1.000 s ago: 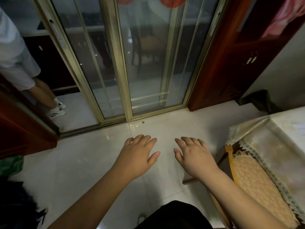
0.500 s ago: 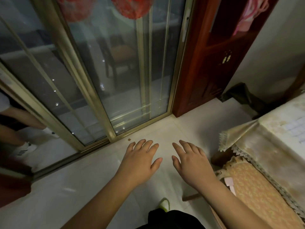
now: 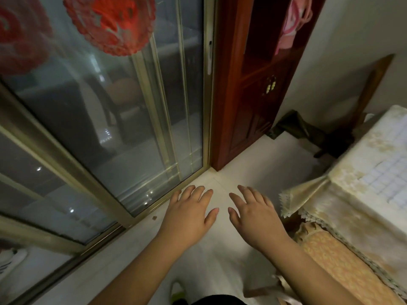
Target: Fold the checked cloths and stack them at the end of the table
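1. Hands first: the left hand and the right hand are held out side by side, palms down, fingers spread wide and holding nothing.
2. Beneath both palms lies the pale tiled floor; neither hand touches anything.
3. Off to the right of the right hand stands a table draped in a cream, lace-edged tablecloth, with one corner of the cloth hanging just beside that hand's little finger.
4. Further right on the tabletop, well apart from both hands, lies a checked cloth with a pale blue-and-white grid; it is blurred and cut by the picture's edge, so its fold cannot be told.
5. Below the right wrist, tucked against the table, is a chair with an orange patterned seat.
6. Ahead and left of the left hand runs a sliding glass door in a gold-coloured frame, with round red paper decorations stuck to the glass.
7. Ahead of the right hand stands a dark red wooden cabinet.
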`<act>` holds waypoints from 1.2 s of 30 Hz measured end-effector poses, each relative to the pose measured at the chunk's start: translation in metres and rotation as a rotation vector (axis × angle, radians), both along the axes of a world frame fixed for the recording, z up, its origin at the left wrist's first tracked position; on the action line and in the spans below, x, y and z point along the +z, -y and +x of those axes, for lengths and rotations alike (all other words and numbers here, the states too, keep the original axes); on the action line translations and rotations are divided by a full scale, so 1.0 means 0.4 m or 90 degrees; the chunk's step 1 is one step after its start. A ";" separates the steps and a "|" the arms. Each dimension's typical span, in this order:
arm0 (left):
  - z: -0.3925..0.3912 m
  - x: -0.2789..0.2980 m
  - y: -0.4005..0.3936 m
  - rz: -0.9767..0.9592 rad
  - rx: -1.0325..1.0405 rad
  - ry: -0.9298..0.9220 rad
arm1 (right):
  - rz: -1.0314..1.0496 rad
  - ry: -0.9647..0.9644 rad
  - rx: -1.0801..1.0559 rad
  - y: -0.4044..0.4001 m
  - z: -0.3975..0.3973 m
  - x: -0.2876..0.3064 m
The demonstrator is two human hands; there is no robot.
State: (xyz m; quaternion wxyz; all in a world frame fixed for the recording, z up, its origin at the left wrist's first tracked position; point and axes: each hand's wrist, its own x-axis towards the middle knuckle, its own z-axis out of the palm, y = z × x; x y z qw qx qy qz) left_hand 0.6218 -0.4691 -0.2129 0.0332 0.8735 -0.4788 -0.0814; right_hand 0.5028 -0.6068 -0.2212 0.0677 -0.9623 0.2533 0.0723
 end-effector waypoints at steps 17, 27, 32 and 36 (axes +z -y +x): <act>0.446 -0.005 0.320 -0.123 -0.219 0.079 | -0.080 0.054 -0.224 0.199 0.356 0.016; 0.512 -0.050 0.589 -0.104 -0.342 0.034 | -0.085 0.060 -0.329 0.383 0.365 -0.012; 0.514 -0.073 0.779 -0.101 -0.378 0.064 | -0.085 0.078 -0.377 0.541 0.354 -0.049; 0.503 -0.070 0.941 -0.080 -0.398 0.070 | -0.082 0.081 -0.406 0.686 0.338 -0.061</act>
